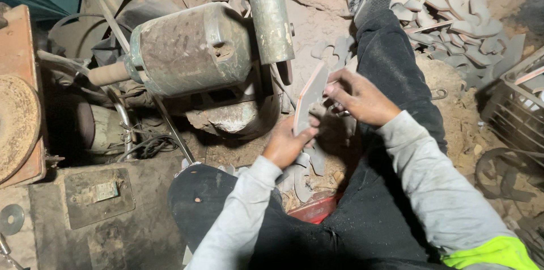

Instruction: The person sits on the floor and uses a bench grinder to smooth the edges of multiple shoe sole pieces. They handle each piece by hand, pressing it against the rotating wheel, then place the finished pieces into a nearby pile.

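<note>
Hands hold one flat metal blank (310,95) upright, centre: left hand (288,144) grips its lower end, right hand (358,99) pinches its upper edge. Step, judged: positioning before grinding. Motor (190,49) far left; more blanks (453,20) far right.

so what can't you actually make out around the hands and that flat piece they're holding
- Head view: flat metal piece, lower end hidden by the left hand.
- Right hand: fingertips hidden behind the piece.
- Grinder: wheel hidden behind its guard.
- Red tray: mostly hidden by the legs.
</note>
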A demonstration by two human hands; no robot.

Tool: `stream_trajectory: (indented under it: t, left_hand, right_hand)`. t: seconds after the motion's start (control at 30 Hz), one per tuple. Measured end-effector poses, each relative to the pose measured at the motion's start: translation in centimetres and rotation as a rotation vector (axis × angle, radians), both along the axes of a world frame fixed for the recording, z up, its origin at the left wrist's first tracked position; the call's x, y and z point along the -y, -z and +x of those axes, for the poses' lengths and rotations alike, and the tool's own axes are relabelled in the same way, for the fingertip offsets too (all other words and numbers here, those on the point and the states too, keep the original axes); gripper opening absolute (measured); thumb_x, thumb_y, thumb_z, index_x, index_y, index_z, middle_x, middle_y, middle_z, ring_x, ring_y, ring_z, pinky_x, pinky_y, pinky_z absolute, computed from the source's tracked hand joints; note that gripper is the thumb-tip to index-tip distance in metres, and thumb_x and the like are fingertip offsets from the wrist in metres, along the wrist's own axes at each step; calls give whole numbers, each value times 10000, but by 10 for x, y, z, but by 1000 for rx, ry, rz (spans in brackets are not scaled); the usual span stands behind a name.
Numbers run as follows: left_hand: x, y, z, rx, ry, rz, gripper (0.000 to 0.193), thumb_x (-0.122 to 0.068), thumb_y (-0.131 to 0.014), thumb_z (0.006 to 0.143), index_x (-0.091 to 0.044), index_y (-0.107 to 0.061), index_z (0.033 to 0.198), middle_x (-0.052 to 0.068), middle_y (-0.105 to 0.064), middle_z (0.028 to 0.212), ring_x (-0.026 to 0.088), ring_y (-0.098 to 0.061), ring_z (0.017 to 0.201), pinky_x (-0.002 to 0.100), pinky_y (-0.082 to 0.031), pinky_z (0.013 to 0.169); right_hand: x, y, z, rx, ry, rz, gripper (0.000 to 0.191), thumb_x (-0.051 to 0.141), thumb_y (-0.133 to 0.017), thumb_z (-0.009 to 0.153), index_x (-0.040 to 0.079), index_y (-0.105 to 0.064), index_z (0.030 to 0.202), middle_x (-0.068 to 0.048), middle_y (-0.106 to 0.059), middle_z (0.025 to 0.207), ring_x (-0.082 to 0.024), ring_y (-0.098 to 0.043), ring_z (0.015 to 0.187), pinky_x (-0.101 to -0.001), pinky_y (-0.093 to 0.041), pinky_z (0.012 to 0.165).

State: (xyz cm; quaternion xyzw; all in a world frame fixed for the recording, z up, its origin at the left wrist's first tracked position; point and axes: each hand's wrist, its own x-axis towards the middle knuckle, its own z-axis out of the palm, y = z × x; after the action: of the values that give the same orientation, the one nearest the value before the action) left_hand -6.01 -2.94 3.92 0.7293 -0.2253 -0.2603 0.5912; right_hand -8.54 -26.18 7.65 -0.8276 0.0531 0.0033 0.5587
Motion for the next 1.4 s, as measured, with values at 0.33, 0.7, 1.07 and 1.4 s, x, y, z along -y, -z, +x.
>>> stream_trajectory:
  t: [0.33,0.7,1.07,1.4]
  left_hand:
    - [66,34,20,-650,-84,-635,241,-32,-579,1010,130,-593,1188,176,-687,1077,285,-717,973,483,-626,896]
    - [76,28,52,-688,-73,-701,288,-47,-567,1034,123,-562,1266,192,-672,1187,302,-696,1074,489,-602,957]
    - [55,52,-10,-517,-65,-333,276,-58,-622,949,98,-622,1177,230,-719,1113,322,-723,1040,440,-600,916]
    - [14,41,1,505,-245,398,426,-35,-617,849,1,-692,1267,323,-628,1214,448,-617,1114,477,-504,982]
  right_hand:
    - [-8,7,69,82,-9,-30,221,222,-668,976,14,-616,1028,4,-553,724,-88,-480,668,-299,-423,591]
    - [1,11,107,100,15,-95,232,222,-681,967,7,-616,1028,-9,-599,732,-108,-531,693,-306,-473,639]
    - [2,3,48,55,-253,-225,319,277,-714,946,-8,-581,997,-103,-574,756,-164,-517,717,-351,-465,655]
    - [33,16,2,-84,84,-59,303,228,-633,1003,40,-615,1241,-72,-648,994,-161,-575,912,-321,-492,824]
